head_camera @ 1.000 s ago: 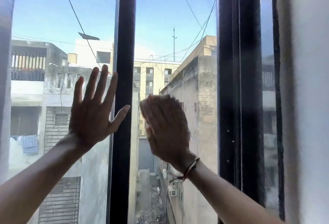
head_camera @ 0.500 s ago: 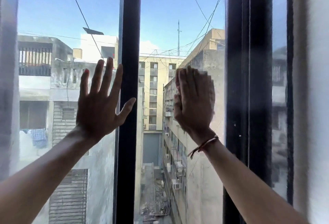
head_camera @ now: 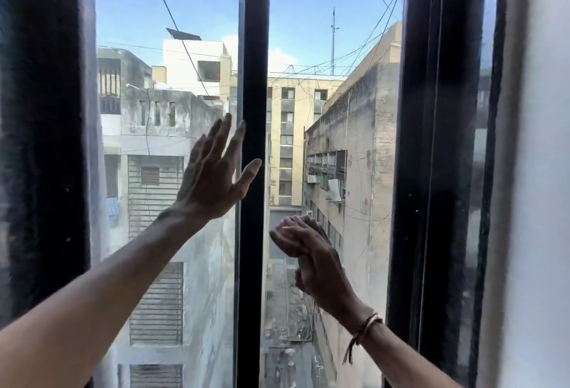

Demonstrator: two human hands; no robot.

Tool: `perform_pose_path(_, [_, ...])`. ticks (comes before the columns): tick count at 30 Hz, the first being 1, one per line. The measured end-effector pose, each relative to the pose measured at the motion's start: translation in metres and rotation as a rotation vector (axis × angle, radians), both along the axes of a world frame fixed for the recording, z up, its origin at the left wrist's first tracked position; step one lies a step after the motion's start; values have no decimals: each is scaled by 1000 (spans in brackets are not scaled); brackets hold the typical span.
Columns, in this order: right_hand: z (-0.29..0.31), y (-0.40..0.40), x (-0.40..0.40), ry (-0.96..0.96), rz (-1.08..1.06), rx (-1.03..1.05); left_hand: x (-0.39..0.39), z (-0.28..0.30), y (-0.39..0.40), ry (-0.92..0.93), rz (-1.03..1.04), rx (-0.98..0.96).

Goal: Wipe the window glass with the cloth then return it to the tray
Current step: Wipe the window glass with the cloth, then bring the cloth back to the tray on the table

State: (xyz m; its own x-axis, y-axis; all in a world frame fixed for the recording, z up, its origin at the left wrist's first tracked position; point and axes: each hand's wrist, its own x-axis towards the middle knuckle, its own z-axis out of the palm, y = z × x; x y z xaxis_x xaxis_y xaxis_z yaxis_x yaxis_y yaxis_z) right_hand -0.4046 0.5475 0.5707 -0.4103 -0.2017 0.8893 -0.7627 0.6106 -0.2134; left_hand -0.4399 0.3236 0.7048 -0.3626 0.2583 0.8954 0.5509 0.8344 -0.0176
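The window has two glass panes, a left pane (head_camera: pixel 166 11) and a right pane (head_camera: pixel 336 32), split by a dark centre bar (head_camera: pixel 254 63). My left hand (head_camera: pixel 212 177) rests flat on the left pane with fingers spread, its thumb on the centre bar. My right hand (head_camera: pixel 319 267) presses low on the right pane, blurred by motion. A small pale cloth (head_camera: pixel 309 220) peeks out above its fingers, mostly hidden under the palm. A thread band circles the right wrist. The tray is not in view.
A dark window frame stands on the left (head_camera: pixel 40 140) and another on the right (head_camera: pixel 431 140). A pale wall (head_camera: pixel 543 171) borders the far right. Beyond the glass are buildings, overhead wires and an alley far below.
My right hand has swept from high on the right pane down and to the left. My left hand stays on the left pane. The view has tilted lower.
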Motion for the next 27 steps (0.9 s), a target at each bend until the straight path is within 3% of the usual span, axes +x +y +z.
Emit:
perform_pose_path(3, [25, -26, 37, -464, 433, -403, 57, -30, -14, -363, -374, 139])
perform_pose_path(6, [44, -61, 64, -659, 649, -487, 109, -62, -43, -685, -574, 242])
perform_pose_path(9, [50, -109, 88, -895, 754, -470, 156, -84, -87, -700, -517, 465])
perform_pose_path(12, [41, -159, 117, -1251, 962, -375, 204, -102, -139, -659, -413, 641])
perform_pose_path(15, [10, -201, 137, -1368, 1084, -326, 251, -129, -186, -656, -248, 783])
perform_pose_path(18, [-60, -239, 156, -1364, 1084, -262, 302, -192, -227, -725, -191, 912])
perform_pose_path(20, [-133, -267, 178, -1404, 975, -206, 341, -265, -250, -850, -87, 1053])
perform_pose_path(27, [-422, -348, 280, -1933, 401, -52, 461, -561, -302, -1450, 317, 1449])
